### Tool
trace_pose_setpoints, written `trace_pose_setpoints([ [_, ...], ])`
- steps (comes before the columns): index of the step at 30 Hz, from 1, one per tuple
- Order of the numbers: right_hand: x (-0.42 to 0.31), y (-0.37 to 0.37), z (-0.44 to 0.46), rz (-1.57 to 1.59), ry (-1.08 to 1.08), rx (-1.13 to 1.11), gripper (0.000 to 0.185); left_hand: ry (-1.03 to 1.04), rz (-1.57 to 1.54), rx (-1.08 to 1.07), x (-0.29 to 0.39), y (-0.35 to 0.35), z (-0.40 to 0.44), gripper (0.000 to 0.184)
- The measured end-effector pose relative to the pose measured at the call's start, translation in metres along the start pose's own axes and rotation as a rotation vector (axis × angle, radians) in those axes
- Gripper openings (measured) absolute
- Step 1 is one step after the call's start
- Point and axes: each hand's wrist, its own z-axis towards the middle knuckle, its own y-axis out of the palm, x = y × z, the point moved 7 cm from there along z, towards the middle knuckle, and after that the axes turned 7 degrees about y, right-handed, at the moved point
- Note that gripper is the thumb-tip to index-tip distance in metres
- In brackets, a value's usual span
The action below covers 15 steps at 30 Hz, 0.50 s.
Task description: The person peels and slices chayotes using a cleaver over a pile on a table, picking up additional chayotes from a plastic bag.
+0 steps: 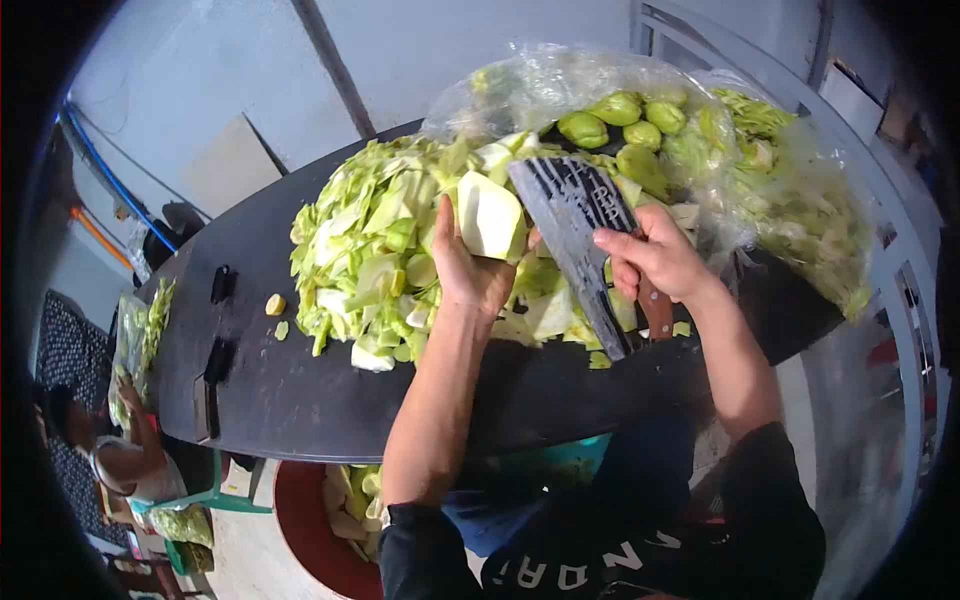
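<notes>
My left hand is closed around a peeled chayote with a broad pale cut face, held up over the black table. In my right hand is a cleaver, gripped near its brown wooden handle. The wide dark blade has pale streaks and stands tilted just right of the chayote; I cannot tell if they touch. Behind and beside my left hand lies a large heap of pale green chayote slices.
Several whole green chayotes sit by clear plastic at the back. A plastic bag of cut greens lies on the right. A red tub holding pieces stands below. Another person handles greens at the left.
</notes>
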Motion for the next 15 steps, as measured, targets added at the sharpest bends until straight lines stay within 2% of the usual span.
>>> trace_pose_setpoints([
  [2, 0.000, 0.015, 0.004, -0.045, 0.015, -0.015, 0.023, 0.020, -0.062, -0.010, 0.009, -0.006, -0.002, 0.062],
  [4, 0.001, 0.023, 0.008, -0.089, 0.039, -0.023, 0.023, 0.124, 0.040, 0.032, 0.026, -0.012, -0.002, 0.066],
  [11, -0.001, 0.025, 0.014, -0.155, 0.008, 0.014, 0.023, 0.182, 0.108, -0.035, 0.052, -0.001, -0.014, 0.069],
  [13, -0.006, 0.025, 0.010, -0.078, -0.028, 0.024, 0.033, 0.174, 0.111, -0.082, 0.052, -0.003, -0.013, 0.068],
  [15, -0.008, 0.026, 0.008, -0.121, -0.035, 0.008, 0.034, 0.161, 0.121, -0.129, 0.049, 0.001, -0.015, 0.066],
])
